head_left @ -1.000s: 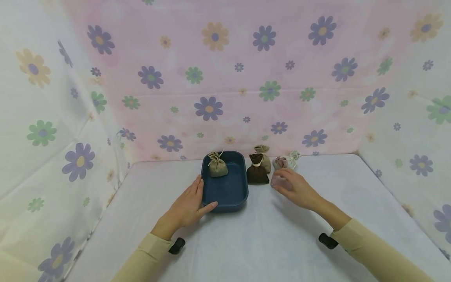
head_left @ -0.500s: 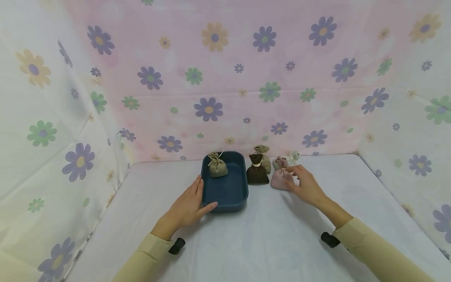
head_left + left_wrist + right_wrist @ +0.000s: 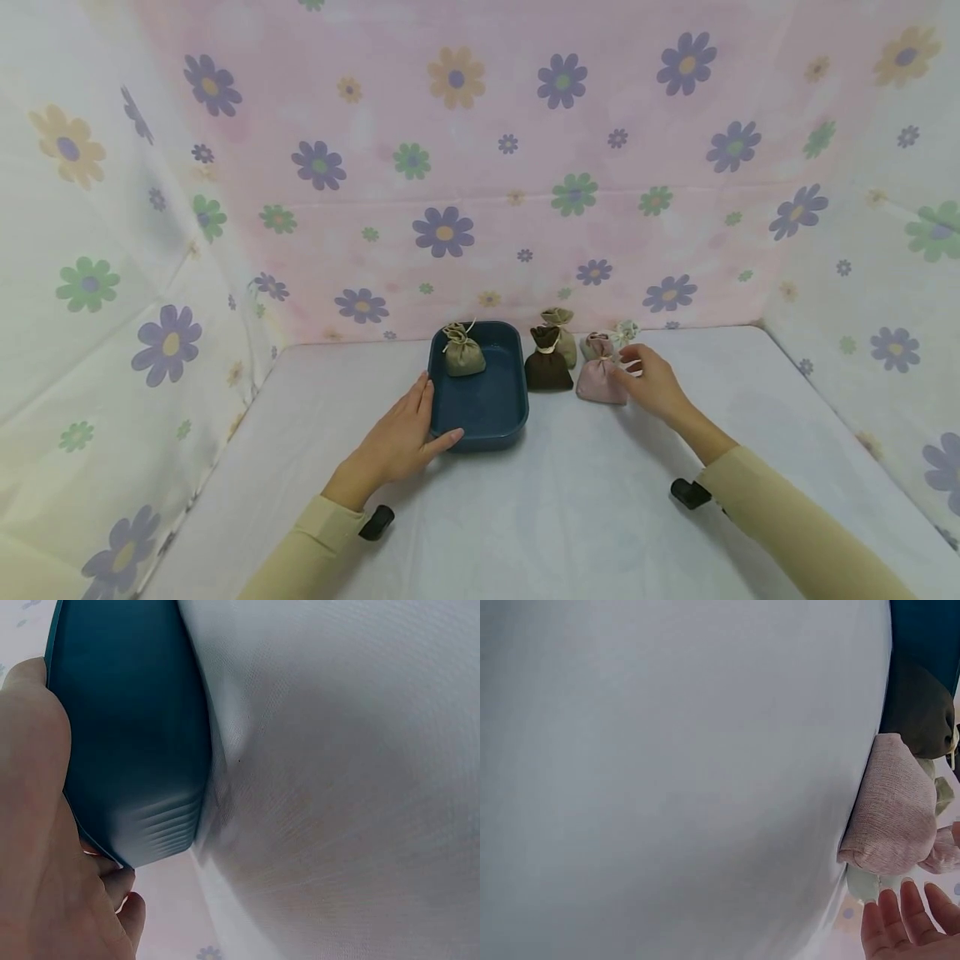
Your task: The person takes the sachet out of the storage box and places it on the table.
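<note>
Spread along the left side of a dark blue rectangular dish (image 3: pixel 480 412), my left hand (image 3: pixel 392 442) touches its rim with nearly straight fingers, the thumb lying over the front corner. A small tan drawstring pouch (image 3: pixel 464 358) sits inside the dish near its back left. My right hand (image 3: pixel 654 385) is just right of a dusty pink pouch (image 3: pixel 597 383), fingers loosely bent and fingertips close to its right side. In the right wrist view the fingers (image 3: pixel 915 915) are extended beside the pink pouch (image 3: pixel 891 810), holding nothing.
Between dish and pink pouch stands a dark brown pouch (image 3: pixel 548 372), with a beige one (image 3: pixel 567 350) behind it. A pale patterned pouch (image 3: pixel 626 333) and another pinkish pouch (image 3: pixel 596 343) are behind the pink one. Flowered cloth walls (image 3: pixel 495 175) surround the white table (image 3: pixel 585 517).
My right hand has drawn back rightward from over the pink pouch, which now shows almost whole. The left hand and dish have stayed in place.
</note>
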Demonstrator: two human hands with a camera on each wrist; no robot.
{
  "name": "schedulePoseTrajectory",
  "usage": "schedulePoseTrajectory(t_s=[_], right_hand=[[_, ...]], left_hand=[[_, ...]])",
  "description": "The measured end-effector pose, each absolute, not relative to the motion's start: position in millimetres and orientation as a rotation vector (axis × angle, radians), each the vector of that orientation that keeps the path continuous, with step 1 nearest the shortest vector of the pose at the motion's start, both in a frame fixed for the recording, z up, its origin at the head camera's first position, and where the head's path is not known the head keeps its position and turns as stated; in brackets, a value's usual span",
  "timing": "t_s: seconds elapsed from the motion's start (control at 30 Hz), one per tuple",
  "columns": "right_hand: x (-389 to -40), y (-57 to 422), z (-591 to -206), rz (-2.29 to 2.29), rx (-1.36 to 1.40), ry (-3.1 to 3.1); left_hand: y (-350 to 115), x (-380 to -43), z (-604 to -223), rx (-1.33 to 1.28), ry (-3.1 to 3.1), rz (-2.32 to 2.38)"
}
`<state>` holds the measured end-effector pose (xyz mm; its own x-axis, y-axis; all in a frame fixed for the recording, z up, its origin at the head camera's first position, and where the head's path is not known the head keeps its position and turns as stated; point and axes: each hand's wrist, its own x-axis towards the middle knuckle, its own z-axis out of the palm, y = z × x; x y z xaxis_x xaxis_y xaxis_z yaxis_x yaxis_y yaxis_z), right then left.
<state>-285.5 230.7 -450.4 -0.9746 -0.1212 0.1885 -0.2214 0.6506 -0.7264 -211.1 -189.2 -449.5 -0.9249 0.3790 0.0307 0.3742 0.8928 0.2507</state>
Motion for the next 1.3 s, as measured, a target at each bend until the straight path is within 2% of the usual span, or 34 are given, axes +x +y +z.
schedulePoseTrajectory(t_s=[0.53,1.3], right_hand=[[-304,226,-459,1.370,0.123,-2.820],[-310,223,-456,1.499,0.148,-2.845]], left_hand=[[-188,-213,-449,0.610,3.038,0.376],[-190,-212,-452,0.615,3.052,0.390]])
